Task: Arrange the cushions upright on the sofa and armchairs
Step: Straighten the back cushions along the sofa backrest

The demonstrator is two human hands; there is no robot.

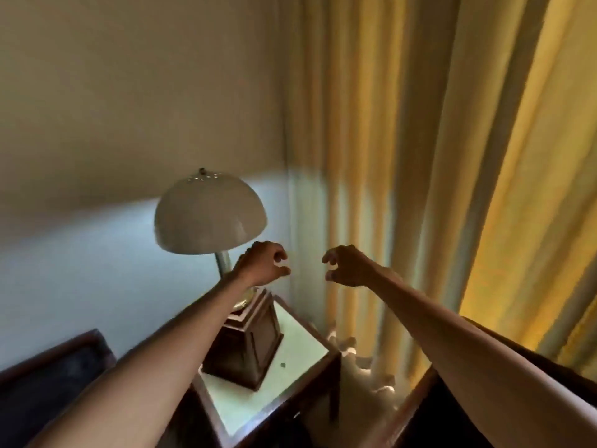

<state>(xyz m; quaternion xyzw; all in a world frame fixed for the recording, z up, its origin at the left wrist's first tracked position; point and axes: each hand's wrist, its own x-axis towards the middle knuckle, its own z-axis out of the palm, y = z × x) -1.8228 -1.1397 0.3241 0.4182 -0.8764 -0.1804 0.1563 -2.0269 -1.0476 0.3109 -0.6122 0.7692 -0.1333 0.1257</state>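
No cushion is in view. My left hand [263, 265] and my right hand [347, 266] are stretched out in front of me at chest height, a short gap between them, facing each other. Both have the fingers curled inward with nothing in them. They hover above a side table in a room corner. A dark piece of seating with a wooden edge [48, 376] shows at the lower left, and another dark wood-edged piece [429, 399] lies under my right forearm at the lower right.
A side table [268, 396] with a pale top carries a lamp with a white dome shade [210, 218] on a brown wooden base [248, 347]. Yellow curtains [436, 156] hang on the right. A plain wall [113, 124] fills the left.
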